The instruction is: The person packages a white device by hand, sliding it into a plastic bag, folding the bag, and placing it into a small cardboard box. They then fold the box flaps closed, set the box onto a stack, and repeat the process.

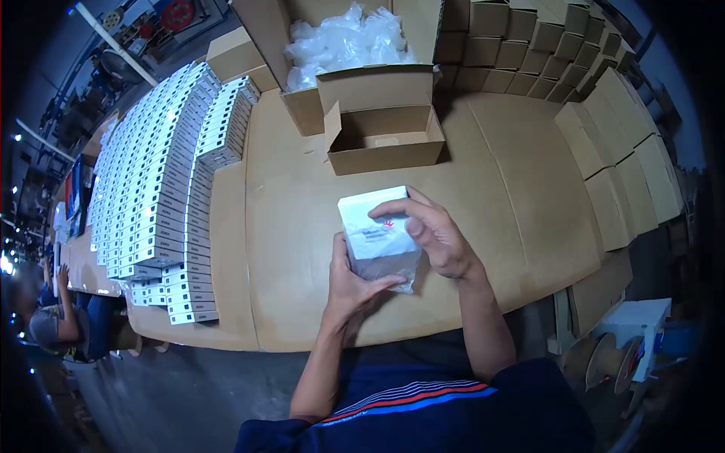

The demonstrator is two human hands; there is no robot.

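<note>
Holds the white box (376, 226) in a clear bag (381, 269) above the table (291, 264), near the open carton (387, 160); clamps its lower part with the left hand (350, 287), touches its face with parted fingers of the right hand (442, 240).

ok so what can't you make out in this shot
All in the head view:
- Pack: small print too small and blurred to read; underside hidden by the left hand.
- Open carton: part of its floor, behind its front wall.
- Big box: its bottom, under plastic bags; top cut off by the picture's upper edge.
- White stacks: label text, too small.
</note>
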